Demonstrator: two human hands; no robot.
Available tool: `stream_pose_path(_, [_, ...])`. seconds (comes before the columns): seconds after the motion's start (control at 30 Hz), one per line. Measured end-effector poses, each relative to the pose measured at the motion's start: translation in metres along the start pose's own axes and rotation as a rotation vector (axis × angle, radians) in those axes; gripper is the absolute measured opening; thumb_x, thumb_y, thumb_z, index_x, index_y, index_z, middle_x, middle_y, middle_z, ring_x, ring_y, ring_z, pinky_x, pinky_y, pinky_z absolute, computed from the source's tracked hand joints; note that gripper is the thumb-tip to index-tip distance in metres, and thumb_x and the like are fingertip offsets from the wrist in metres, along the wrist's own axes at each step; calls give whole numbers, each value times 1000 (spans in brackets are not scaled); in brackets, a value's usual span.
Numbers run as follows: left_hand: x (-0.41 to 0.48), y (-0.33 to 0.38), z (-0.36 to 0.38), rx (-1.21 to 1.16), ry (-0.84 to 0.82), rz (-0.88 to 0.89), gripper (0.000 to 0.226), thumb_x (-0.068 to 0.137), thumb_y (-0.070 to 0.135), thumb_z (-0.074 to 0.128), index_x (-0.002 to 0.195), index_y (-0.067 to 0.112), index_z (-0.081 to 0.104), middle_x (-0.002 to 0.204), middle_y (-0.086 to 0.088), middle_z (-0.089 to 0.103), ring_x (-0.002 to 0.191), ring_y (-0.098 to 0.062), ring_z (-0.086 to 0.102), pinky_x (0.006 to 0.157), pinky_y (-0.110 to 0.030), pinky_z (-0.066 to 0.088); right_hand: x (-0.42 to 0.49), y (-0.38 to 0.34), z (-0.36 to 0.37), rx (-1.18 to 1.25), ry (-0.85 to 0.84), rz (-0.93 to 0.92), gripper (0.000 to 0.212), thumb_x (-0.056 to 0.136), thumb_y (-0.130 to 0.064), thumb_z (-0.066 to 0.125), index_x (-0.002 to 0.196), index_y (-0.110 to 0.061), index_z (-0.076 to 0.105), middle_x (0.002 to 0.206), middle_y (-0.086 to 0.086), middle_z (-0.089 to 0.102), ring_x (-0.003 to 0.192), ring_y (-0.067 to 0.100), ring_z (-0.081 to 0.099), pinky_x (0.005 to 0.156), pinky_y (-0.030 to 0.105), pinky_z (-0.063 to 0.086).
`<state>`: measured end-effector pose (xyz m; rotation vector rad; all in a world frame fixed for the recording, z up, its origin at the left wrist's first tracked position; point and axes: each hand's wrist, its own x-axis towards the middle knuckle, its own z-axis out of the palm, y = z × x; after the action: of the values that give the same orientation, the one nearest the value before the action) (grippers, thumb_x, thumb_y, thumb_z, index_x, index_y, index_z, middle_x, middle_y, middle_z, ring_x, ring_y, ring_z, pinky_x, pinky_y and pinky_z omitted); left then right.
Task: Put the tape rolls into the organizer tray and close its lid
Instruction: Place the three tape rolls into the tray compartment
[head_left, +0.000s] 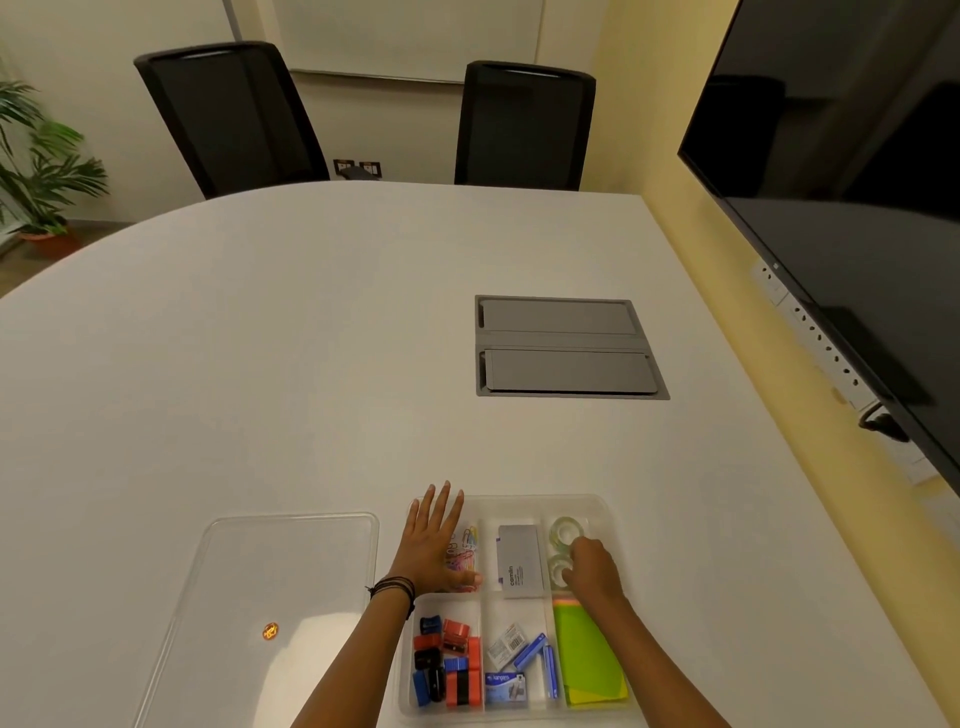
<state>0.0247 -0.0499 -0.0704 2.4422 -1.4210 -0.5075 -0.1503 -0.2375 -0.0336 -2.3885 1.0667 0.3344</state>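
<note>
A clear organizer tray (535, 501) sits on the white table near its front edge. Its far right compartment holds two clear tape rolls: one (565, 531) lies free at the back, the other (557, 569) is under the fingers of my right hand (592, 571), which curls over it. My left hand (434, 540) lies flat with spread fingers on the tray's far left corner, over the paper clips. The clear lid (291, 571) lies flat on the table to the tray's left, apart from it.
Other compartments hold a grey Camlin box (518, 564), sharpeners and erasers (447, 660), staple boxes (519, 665) and green sticky notes (587, 654). A grey cable hatch (566, 345) is set into the table farther back. Two black chairs stand behind; a screen hangs at right.
</note>
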Motion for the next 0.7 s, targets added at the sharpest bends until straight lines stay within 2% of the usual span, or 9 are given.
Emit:
stream_pose_path(0.1, [0, 0, 0, -1, -3, -2, 117, 62, 93, 28, 147, 22, -9, 152, 1, -24, 138, -21, -18, 107, -34, -13, -6, -8, -2, -34, 21, 0, 11, 83, -3, 54, 77, -11, 50, 85, 8, 54, 83, 27, 56, 58, 26, 32])
stream_pose_path(0.13, [-1, 0, 0, -1, -3, -3, 117, 62, 93, 28, 147, 22, -9, 152, 2, -24, 138, -21, -19, 107, -34, -13, -6, -9, -1, -35, 23, -5, 12, 83, -1, 52, 76, -10, 50, 85, 10, 56, 84, 29, 59, 57, 26, 31])
stream_pose_path(0.2, [-1, 0, 0, 1, -4, -4, 117, 62, 93, 28, 147, 21, -8, 152, 1, -24, 138, -21, -18, 107, -34, -13, -8, -12, 0, -65, 27, -21, 36, 84, 0, 47, 58, -19, 32, 67, -2, 42, 67, 19, 54, 47, 22, 23])
stream_pose_path(0.27, [0, 0, 0, 1, -5, -5, 117, 62, 93, 27, 147, 21, -8, 152, 1, -23, 138, -21, -18, 107, -34, -13, -9, -15, -1, -80, 44, -32, 47, 86, 1, 43, 54, -24, 18, 59, -9, 24, 51, 3, 29, 44, 18, 17])
stream_pose_path(0.33, [0, 0, 0, -2, -5, -3, 116, 62, 92, 27, 147, 21, -8, 152, 2, -24, 138, -21, -19, 107, -33, -13, -9, -17, -3, -94, 46, -45, 47, 87, 0, 41, 54, -24, 17, 58, -10, 22, 51, -1, 20, 43, 18, 16])
stream_pose_path(0.63, [0, 1, 0, -3, 2, 2, 116, 62, 92, 26, 147, 21, -8, 152, 1, -23, 138, -21, -18, 107, -35, -13, -5, -5, -7, -111, 37, -22, 46, 83, 4, 41, 53, -21, 17, 58, -8, 22, 51, 0, 22, 44, 19, 16])
stream_pose_path(0.7, [0, 0, 1, -5, 4, 3, 116, 62, 92, 26, 147, 22, -9, 152, 2, -23, 138, -21, -18, 107, -35, -13, -4, -3, -8, -112, 31, -22, 47, 84, 4, 41, 53, -22, 17, 59, -9, 21, 54, 7, 32, 45, 20, 19])
